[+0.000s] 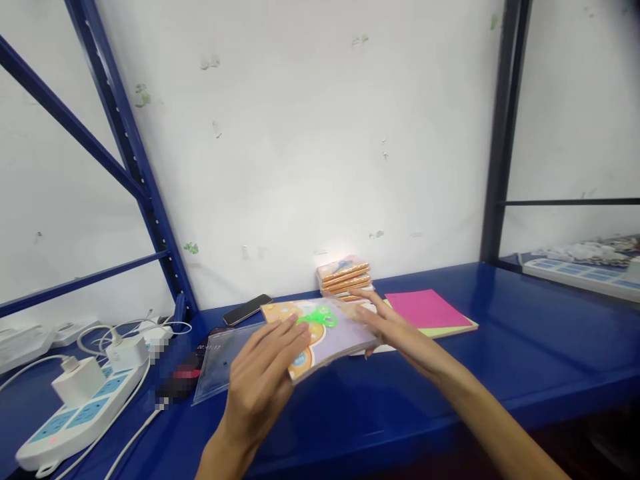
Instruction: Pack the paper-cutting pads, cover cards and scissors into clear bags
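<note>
The left hand (260, 380) is lying over the left side of a thin book (333, 337), and its fingers are spread out on the cover. The right hand (395, 330) is holding the other side, with its fingers reaching wide over the edge. The book is sitting between the two hands and bending a little, so it seems light and soft. Its shiny cover looks a bit slippery, so the two side edges seem like the best places to hold. Just beside the left hand, a clear plastic bag (220, 363) is lying on the blue shelf (525, 333). Past the book, a small stack of books (345, 277) is sitting by the wall. Pink paper (425, 310) is lying near the right hand.
</note>
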A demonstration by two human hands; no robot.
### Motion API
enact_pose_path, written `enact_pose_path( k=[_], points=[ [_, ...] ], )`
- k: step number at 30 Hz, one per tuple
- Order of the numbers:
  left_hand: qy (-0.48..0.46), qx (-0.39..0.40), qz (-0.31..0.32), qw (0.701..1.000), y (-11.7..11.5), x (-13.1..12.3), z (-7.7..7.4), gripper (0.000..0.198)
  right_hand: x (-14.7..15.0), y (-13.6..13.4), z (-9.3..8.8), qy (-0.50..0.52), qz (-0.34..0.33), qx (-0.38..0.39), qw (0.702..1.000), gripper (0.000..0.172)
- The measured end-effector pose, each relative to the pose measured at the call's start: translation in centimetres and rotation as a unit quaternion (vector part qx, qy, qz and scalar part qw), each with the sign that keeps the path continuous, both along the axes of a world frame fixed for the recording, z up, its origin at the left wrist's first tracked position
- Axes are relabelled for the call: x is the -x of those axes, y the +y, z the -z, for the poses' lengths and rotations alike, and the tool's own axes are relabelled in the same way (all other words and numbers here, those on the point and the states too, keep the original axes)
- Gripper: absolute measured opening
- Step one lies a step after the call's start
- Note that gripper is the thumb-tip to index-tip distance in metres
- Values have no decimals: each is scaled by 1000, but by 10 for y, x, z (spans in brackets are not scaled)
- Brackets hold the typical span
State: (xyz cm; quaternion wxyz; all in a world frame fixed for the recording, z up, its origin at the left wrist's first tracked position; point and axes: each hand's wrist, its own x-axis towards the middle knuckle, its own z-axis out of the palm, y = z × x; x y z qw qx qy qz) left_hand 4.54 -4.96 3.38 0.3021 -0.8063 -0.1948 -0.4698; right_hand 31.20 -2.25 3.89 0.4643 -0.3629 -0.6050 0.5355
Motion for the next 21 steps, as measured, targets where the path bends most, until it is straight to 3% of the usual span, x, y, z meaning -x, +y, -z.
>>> enact_pose_path(
  k=[4, 6, 7, 8, 10, 12, 13, 14, 16, 18, 21],
  points=[
    [-34, 48, -12, 998, 2, -5, 2, 36, 6, 3, 2, 33, 19, -15, 999, 76],
    [-147, 115, -22, 982, 3, -10, 3, 26, 4, 3, 3, 53, 24, -25, 998, 76],
    [-229, 175, -20, 957, 3, -14, 3, 25, 2, 3, 2, 57, 36, -31, 997, 77],
    [-314, 257, -8, 914, 3, -18, 3, 29, 1, 3, 2, 59, 51, -37, 996, 77],
    [-447, 456, 52, 768, 2, -25, 1, 46, -1, 2, 0, 59, 76, -49, 994, 78],
    [-493, 618, 146, 594, 0, -31, -1, 53, 0, 1, 0, 55, 86, -63, 993, 73],
    [-494, 663, 189, 530, -1, -33, -2, 54, 1, 1, 1, 48, 87, -72, 992, 69],
    [-492, 687, 221, 488, -2, -35, -3, 55, 2, 0, 1, 36, 87, -83, 992, 63],
    [-481, 706, 235, 464, -3, -35, -4, 57, 4, 0, 3, 3, 87, -107, 990, 49],
    [-472, 711, 204, 479, -4, -33, -5, 62, 6, 1, 5, -30, 83, -106, 990, 41],
    [-472, 711, 181, 489, -4, -25, -8, 67, 4, 3, 5, -59, 76, -62, 993, 43]
  ],
)
